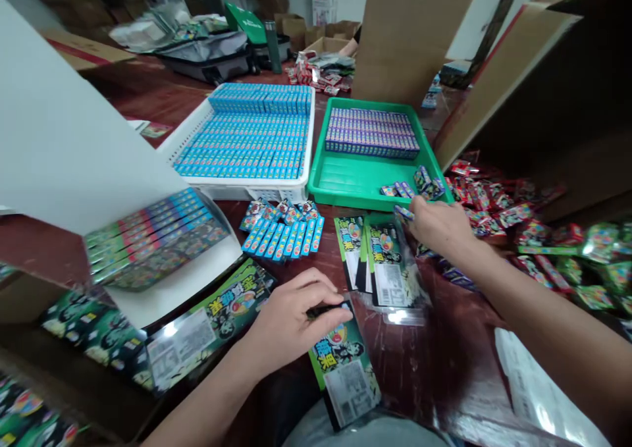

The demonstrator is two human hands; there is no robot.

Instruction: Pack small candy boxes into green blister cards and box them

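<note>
My left hand (301,312) pinches the upper end of a black-and-green printed packet (345,374) with a white label, tilted over my lap. Thumb and fingers meet at its top edge. At the front rim of the green tray (360,201), my right hand (437,223) is closed on a small purple box (403,212), partly hidden by the fingers. More small purple boxes (397,190) lie loose inside the tray just beyond it. Between my hands, several similar printed packets (390,262) lie overlapping on the dark red table, with clear plastic around them.
A white basket (257,187) holds rows of blue boxes (247,137). Loose blue boxes (284,236) stand before it. Packed multicoloured boxes (158,236) sit at left. Red packs (494,200) pile up at right beside a cardboard box (508,85). A suitcase (207,58) lies open behind.
</note>
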